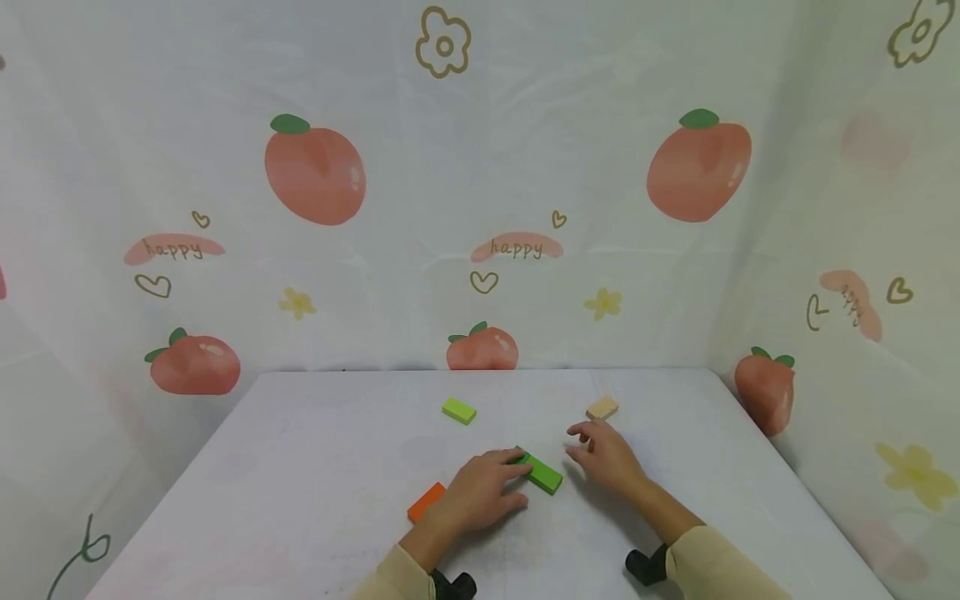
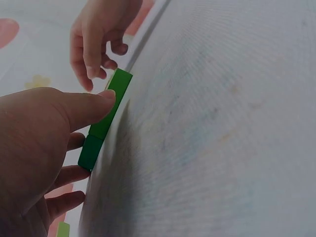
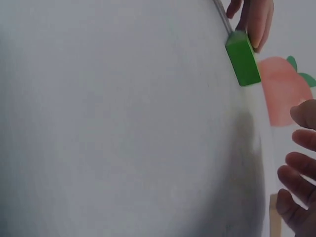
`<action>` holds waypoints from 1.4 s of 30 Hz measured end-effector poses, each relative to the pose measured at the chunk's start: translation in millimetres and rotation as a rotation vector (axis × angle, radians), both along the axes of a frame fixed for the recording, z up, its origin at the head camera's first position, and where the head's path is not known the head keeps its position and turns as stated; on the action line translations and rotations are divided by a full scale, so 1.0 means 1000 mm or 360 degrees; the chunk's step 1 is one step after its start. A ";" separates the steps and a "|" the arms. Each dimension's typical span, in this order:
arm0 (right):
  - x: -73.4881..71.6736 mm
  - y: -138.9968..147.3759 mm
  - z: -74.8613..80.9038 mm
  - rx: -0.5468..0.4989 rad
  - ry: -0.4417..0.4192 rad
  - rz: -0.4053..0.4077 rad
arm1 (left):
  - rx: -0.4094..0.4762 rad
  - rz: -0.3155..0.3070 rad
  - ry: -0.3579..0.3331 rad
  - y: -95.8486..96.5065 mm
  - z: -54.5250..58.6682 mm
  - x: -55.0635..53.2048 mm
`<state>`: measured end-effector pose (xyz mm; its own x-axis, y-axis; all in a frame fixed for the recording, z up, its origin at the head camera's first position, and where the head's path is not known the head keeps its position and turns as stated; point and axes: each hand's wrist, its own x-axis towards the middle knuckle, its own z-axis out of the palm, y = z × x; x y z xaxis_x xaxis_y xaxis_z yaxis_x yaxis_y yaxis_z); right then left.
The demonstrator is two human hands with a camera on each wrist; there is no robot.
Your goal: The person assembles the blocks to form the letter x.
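Left grip [image 1: 483, 490]: fingers reach forward, fairly straight, and touch the pair of green pieces; they are not closed around them. The thumb stands apart from the block in the head view, though from the left wrist it overlaps the block's side.

The green block [image 1: 543, 475] lies flat on the white surface [image 1: 300, 458], in front of me and between my two grips, slanting so that its near end points to my right. At its far left end sits a dark green block [image 2: 91, 152], end to end with it; the left wrist view shows the seam between the two. One of my left fingertips meets the free end of the dark piece.

Right grip [image 1: 609, 458]: raised over the surface, fingers loosely bent and spread, holding nothing. It is to the right of the green block, apart from it. A tan block [image 1: 602, 407] lies just beyond these fingers; contact cannot be told from the views.

Other pieces: a lime block [image 1: 459, 411] lies farther back, left of the tan one and well apart from it. An orange block [image 1: 426, 502] lies beside my left wrist, partly hidden by it.

Both arms wear beige sleeves [image 1: 723, 567], with a black wrist mount [image 1: 647, 567] at each cuff. Behind the surface hangs a pale cloth [image 1: 450, 150] printed with peaches, flowers, hearts and "happy".
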<state>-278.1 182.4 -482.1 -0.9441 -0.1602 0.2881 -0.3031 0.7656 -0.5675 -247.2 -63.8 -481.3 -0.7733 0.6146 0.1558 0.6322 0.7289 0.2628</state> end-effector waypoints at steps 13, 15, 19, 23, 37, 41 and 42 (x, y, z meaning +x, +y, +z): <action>-0.018 0.029 -0.010 0.0212 0.0364 0.0038 | -0.0027 -0.0001 -0.0022 0.000 0.000 0.003; -0.021 0.032 -0.010 0.0247 0.0432 0.0070 | -0.0032 -0.0001 -0.0023 0.000 0.000 0.003; -0.026 0.037 -0.008 0.0342 0.0508 0.0099 | -0.0041 0.0005 -0.0032 0.000 0.000 0.003; -0.030 0.041 -0.004 0.0428 0.0452 0.0066 | -0.0040 0.0005 -0.0045 0.000 -0.001 0.002; -0.043 0.057 -0.004 0.0512 0.0249 0.0082 | -0.0037 -0.0005 -0.0044 -0.002 0.002 0.002; -0.045 0.057 -0.005 0.0509 0.0129 0.0103 | -0.0023 0.0000 -0.0069 -0.002 -0.002 0.001; -0.046 0.057 -0.006 0.0510 0.0103 0.0108 | -0.0019 -0.0001 -0.0071 -0.002 -0.003 0.000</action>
